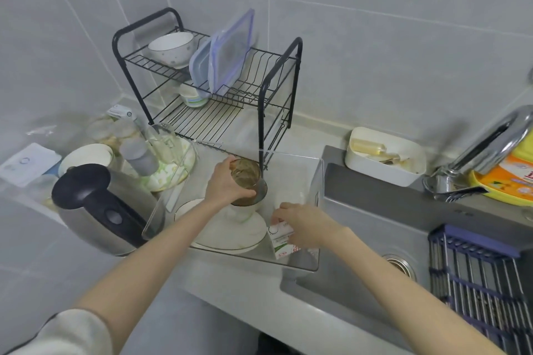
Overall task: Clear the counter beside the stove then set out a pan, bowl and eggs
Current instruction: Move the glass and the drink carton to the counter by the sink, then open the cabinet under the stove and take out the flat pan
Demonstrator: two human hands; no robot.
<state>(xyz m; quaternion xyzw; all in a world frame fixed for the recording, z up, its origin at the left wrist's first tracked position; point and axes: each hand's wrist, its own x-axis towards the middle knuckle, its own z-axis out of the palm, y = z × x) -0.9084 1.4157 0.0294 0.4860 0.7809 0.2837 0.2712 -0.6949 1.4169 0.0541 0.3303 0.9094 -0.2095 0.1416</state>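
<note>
A home kitchen, as I see it from here.
Grey wall tiles [375, 37], a black dish rack [277, 66] on the counter [230, 285], a steel sink [360, 210] with chrome faucet [490, 141], an electric kettle [95, 210].

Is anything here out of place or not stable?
The near right corner of the clear bin seems to hang over the sink. Inside, the left hand holds a brown glass on a white cup stacked on plates; this looks shaky.

Kettle [95, 207] left of bin [317, 190] on counter [230, 282]; rack [253, 72] behind; sink [360, 225] right.
</note>
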